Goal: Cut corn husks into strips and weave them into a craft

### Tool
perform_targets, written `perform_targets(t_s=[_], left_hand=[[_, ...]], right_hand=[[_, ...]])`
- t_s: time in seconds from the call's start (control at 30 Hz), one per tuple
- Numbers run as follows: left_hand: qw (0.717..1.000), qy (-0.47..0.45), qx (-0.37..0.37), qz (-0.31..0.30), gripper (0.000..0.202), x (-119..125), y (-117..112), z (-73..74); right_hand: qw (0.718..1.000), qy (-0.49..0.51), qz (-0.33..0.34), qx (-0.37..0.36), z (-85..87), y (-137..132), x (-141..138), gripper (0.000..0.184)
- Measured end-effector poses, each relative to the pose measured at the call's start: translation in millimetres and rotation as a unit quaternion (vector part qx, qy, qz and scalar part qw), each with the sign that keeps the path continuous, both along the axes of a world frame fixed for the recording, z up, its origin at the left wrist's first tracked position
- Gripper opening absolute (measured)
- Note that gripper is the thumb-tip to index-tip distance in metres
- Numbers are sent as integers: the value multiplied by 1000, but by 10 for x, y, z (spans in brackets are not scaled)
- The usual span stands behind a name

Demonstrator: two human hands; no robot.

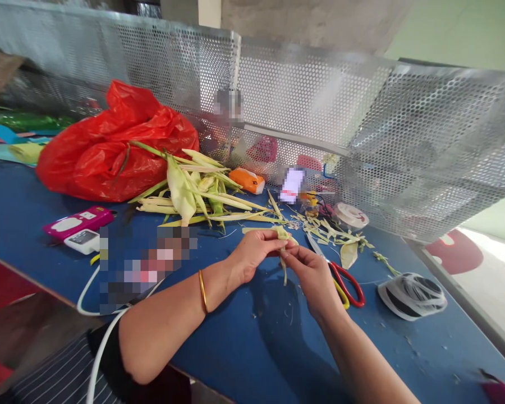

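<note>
My left hand (256, 249), with a gold bangle on the wrist, pinches a small folded piece of pale green corn husk (283, 234) above the blue table. From the other side, my right hand (313, 275) grips its lower part with thumb and fingers. A thin strip of the husk hangs down between the hands. Close beside my right hand lie scissors (353, 286) with red and yellow handles, partly hidden by that hand. Behind the hands is a heap of corn husks (180, 193), with cut scraps (326, 229) to its right.
A large red plastic bag (118, 151) stands behind the husks, beside an orange tissue packet (247, 180). A lit phone (292, 185) leans near the perforated metal screen (294, 95). Right lie a white roll (351, 216) and a wound thread bundle (412, 294). A white cable (95, 365) crosses my left arm.
</note>
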State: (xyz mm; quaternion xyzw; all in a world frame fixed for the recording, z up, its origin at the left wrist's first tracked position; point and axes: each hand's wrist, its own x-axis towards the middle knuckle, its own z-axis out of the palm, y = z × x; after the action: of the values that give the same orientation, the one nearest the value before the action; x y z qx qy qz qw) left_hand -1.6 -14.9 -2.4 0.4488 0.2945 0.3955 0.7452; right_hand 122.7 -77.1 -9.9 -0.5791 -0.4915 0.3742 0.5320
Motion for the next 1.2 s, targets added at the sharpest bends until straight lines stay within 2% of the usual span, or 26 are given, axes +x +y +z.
perform_targets(t_s=[0.17,0.3,0.5,0.57,0.67,0.7,0.73,0.77,0.87,0.93,1.07,1.13,1.2], left_hand=[[1000,-2,4,11,22,-21,18,19],[999,-14,-10,37,19,-24,4,40],[999,-9,-34,39,15,-14,-9,38],[998,-5,-37,41,11,-17,-2,50],[999,3,-35,38,7,-28,7,86],[999,6,-35,30,5,-32,6,99],[999,9,-37,19,5,-36,4,109],[999,11,-40,5,5,-39,0,117],[998,12,-47,-26,7,-47,-18,118],[999,22,-24,-35,15,-46,-30,108],[995,73,64,-13,27,-30,-48,97],[992,95,82,6,25,-22,-51,105],[991,108,78,24,19,-16,-51,119]], right_hand=[[998,-50,26,5,70,-43,37,28],[992,-102,77,-21,111,-66,41,25],[978,-130,157,-46,155,-96,31,25],[978,-165,124,-21,183,-103,66,29],[962,-257,-49,78,220,-88,165,26],[950,-279,-93,106,223,-74,200,23],[943,-292,-107,120,220,-58,231,22],[943,-296,-96,120,212,-40,254,22],[962,-262,-3,71,166,-1,260,25],[968,-244,30,51,139,2,228,26],[949,-305,24,74,135,-28,180,21],[939,-333,21,82,164,-46,186,20],[942,-327,33,69,209,-61,210,22]])
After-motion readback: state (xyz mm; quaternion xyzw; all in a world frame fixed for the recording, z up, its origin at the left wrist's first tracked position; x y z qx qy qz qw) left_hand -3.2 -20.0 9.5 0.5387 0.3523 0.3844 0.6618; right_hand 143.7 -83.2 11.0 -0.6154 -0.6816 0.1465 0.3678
